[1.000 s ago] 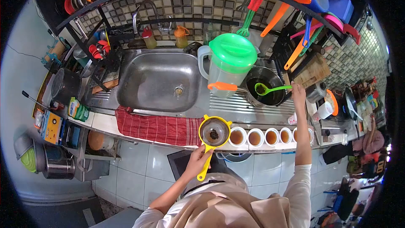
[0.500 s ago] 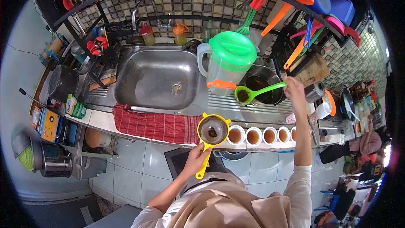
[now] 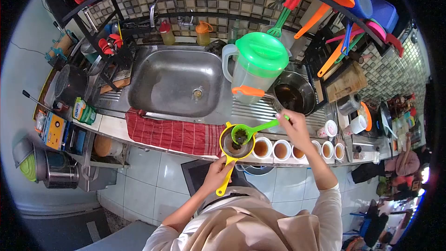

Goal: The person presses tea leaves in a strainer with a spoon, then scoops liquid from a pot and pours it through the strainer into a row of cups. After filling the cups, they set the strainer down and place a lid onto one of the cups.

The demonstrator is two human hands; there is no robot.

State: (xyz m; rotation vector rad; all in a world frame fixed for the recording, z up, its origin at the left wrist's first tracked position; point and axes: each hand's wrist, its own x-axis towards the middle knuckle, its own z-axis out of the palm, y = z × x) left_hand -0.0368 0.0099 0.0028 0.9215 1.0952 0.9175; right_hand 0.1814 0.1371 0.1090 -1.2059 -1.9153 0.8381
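My left hand is closed round the handle of a yellow strainer, whose mesh holds some dark matter. The bowl of a green ladle, with dark leafy bits in it, is over the strainer. My right hand grips the far end of the ladle's handle. Along the counter edge, to the right of the strainer, stands a row of several white cups of brown liquid. A steel pot with dark liquid sits behind my right hand.
A clear pitcher with a green lid stands between the sink and the pot. A red cloth lies on the front edge. Utensils, among them an orange ladle, hang from the rack. People are at the far right.
My right hand has brought the green ladle left and toward me, from beside the pot to over the strainer. My left hand still holds the strainer in nearly the same place.
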